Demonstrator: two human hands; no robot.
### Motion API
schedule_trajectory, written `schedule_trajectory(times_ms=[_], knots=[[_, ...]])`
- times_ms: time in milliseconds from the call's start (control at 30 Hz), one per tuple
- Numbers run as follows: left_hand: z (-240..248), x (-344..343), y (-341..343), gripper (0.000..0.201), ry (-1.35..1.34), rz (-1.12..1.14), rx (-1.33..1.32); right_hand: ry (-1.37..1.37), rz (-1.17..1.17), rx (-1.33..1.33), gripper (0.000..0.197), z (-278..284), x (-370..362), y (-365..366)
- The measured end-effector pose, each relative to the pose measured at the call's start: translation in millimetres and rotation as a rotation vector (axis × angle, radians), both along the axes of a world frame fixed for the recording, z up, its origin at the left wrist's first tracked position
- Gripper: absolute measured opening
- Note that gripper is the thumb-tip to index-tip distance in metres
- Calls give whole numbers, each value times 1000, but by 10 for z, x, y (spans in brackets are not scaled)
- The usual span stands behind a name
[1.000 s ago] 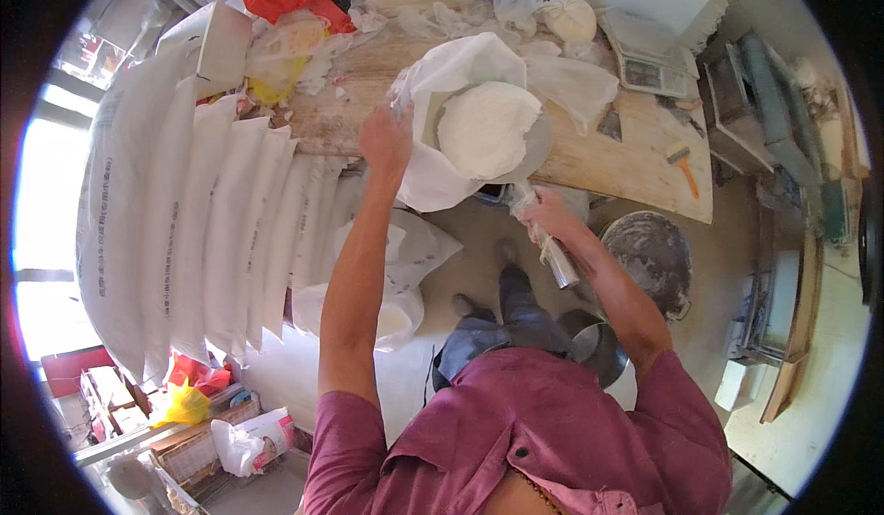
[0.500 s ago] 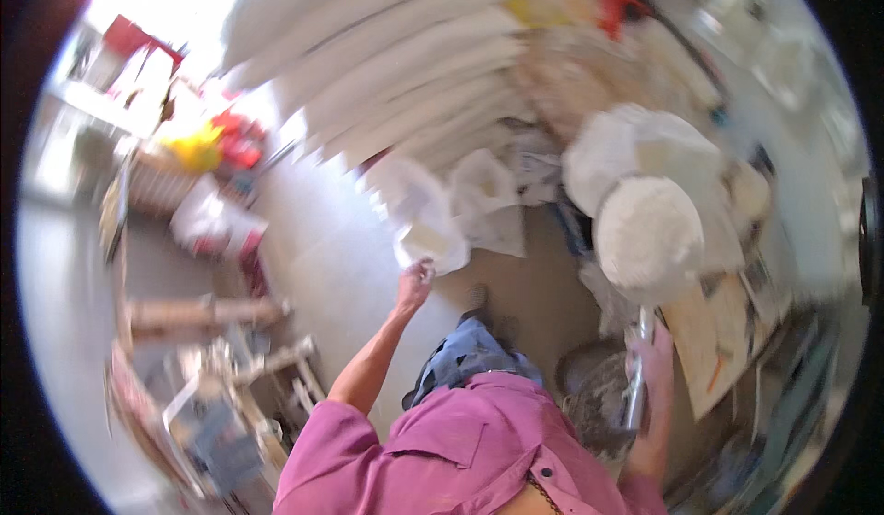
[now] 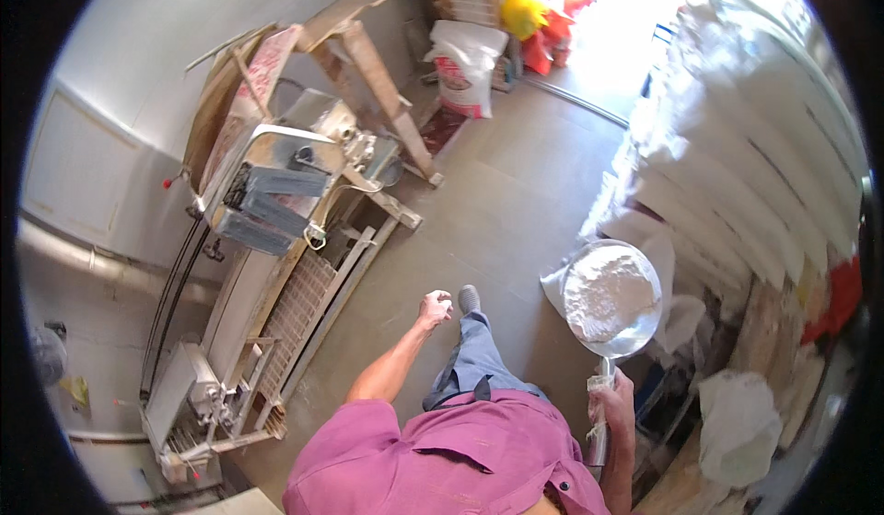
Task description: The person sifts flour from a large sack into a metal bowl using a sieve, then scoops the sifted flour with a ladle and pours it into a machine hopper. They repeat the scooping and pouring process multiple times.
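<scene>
My right hand grips the tubular handle of a large round metal scoop. White powder, like flour, is heaped in its bowl, which is held roughly level at my right. Out in front of my body, my left hand hangs over the floor with its fingers curled in; nothing shows in it. It touches nothing and is nearest to my shoe.
A belt-driven machine on a wooden frame stands at the left. Stacked white sacks fill the right side, with a white plastic bag nearer me. A printed sack sits far off beside the bright doorway. Grey floor lies between.
The view has swung left, so the machine now shows fully and the sack stack has shifted right. The powder-filled scoop has stayed in my right hand. My left hand remains curled.
</scene>
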State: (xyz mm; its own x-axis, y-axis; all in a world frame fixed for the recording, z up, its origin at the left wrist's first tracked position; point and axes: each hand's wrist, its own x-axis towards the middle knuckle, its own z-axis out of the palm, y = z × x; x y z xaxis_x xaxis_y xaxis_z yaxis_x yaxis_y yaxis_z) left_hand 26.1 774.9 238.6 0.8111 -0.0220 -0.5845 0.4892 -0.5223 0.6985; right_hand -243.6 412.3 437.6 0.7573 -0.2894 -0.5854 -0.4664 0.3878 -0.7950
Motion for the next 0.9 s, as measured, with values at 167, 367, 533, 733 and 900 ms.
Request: schedule_trajectory(times_ms=[167,367,533,733,900], knots=[[256,654,904,29,27,214,-54,-58,225,11,28,277,1555,574],[148,1277,1485,30,-129,300,-107,-38,459,-23,36,588,3407,1279],[373,2133,1305,34,-92,409,-270,-111,661,-8,44,609,4889,1744],[309,3754,904,38,-161,526,-516,-113,911,-48,25,707,6713,2323],[63,5669,522,24,-132,919,-945,-219,1089,-56,18,564,8061,2770]])
